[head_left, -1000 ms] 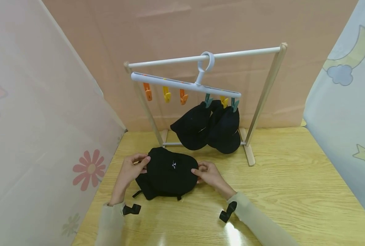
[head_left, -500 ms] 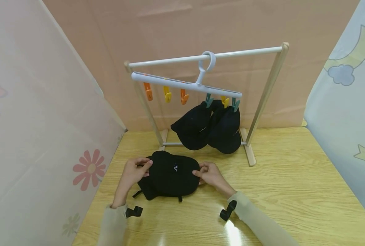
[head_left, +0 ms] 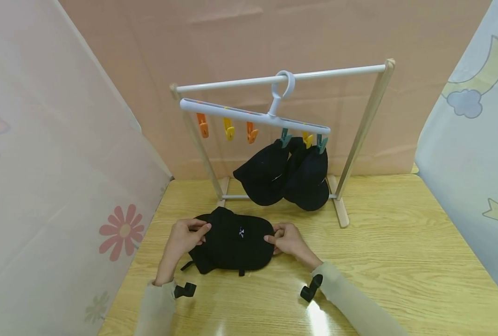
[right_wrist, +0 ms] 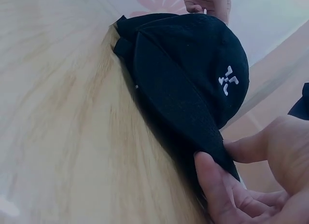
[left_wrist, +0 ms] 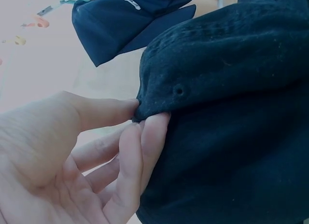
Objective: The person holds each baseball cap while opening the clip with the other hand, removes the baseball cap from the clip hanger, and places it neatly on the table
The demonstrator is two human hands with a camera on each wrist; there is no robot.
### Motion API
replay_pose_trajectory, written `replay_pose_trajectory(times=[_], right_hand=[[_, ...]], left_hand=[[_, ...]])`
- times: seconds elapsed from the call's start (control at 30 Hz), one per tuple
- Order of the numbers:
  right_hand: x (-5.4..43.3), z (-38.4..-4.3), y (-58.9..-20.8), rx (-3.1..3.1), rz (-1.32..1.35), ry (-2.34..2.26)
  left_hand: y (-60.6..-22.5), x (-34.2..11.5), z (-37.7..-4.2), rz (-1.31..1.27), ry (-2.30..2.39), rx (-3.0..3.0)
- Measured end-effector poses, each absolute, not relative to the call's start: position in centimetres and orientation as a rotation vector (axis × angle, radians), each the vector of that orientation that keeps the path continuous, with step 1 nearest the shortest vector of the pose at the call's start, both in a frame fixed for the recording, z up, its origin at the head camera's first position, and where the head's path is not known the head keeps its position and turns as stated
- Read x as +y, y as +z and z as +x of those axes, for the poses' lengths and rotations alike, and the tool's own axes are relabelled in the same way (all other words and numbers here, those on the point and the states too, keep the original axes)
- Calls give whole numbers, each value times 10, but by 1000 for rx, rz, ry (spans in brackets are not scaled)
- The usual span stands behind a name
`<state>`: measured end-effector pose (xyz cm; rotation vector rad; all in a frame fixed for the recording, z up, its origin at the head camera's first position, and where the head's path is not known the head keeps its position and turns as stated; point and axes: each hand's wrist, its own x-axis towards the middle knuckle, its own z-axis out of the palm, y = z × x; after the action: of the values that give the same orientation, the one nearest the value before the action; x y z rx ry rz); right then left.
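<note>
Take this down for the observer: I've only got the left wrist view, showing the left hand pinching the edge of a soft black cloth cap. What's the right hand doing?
Observer: The right hand pinches the curved black brim of that same soft black cloth cap between thumb and fingers.
Operator: Any marking on its front?
Observer: Yes, a small white broken-stroke mark shows above the brim.
Operator: And what carries the small orange plastic clip at the upper left of my view?
Observer: A long pale plastic hanger, hooked over a straight white rod.
</note>
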<state>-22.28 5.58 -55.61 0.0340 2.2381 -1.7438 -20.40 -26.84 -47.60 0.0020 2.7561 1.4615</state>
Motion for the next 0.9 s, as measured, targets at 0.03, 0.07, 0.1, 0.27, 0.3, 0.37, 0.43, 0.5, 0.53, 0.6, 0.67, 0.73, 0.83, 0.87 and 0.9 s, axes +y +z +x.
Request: replay_pose_trajectory(times=[0.03, 0.07, 0.1, 0.27, 0.3, 0.37, 0.43, 0.5, 0.53, 0.6, 0.67, 0.73, 0.83, 0.87, 0.9], right_hand=[[56, -223, -556, 2241, 43, -1737], [56, -224, -556, 2243, 50, -1732], [57, -224, -556, 2246, 59, -1725], [58, -227, -557, 2263, 82, -1688], [59, -227, -557, 2267, 80, -1679], [60, -227, -557, 2283, 68, -1658], [62, -226, -557, 2297, 58, -1636], [64, -225, -556, 2311, 46, -1617], [65, -224, -555, 2317, 37, -1609], [67, -224, -555, 2334, 19, -1589], [69, -223, -555, 2362, -13, -1562], [71, -223, -556, 2387, -42, -1539], [74, -223, -556, 2401, -70, -1533], [74, -223, -556, 2399, -75, -1537], [75, -223, -556, 2395, -81, -1544]], left_hand=[[-477, -268, -204, 5, 1449, 2764], [-478, -269, -205, 11, 1439, 2772], [-478, -268, -205, 21, 1426, 2781], [-478, -269, -205, 47, 1407, 2795], [-478, -269, -205, 54, 1405, 2794], [-477, -268, -204, 54, 1409, 2780], [-475, -267, -204, 50, 1411, 2763], [-474, -266, -203, 43, 1412, 2746], [-474, -265, -203, 36, 1414, 2739], [-473, -264, -203, 30, 1416, 2733], [-473, -263, -203, 35, 1418, 2732], [-473, -263, -203, 53, 1416, 2738], [-472, -263, -202, 63, 1413, 2739], [-472, -263, -201, 70, 1410, 2738], [-472, -264, -200, 79, 1406, 2737]])
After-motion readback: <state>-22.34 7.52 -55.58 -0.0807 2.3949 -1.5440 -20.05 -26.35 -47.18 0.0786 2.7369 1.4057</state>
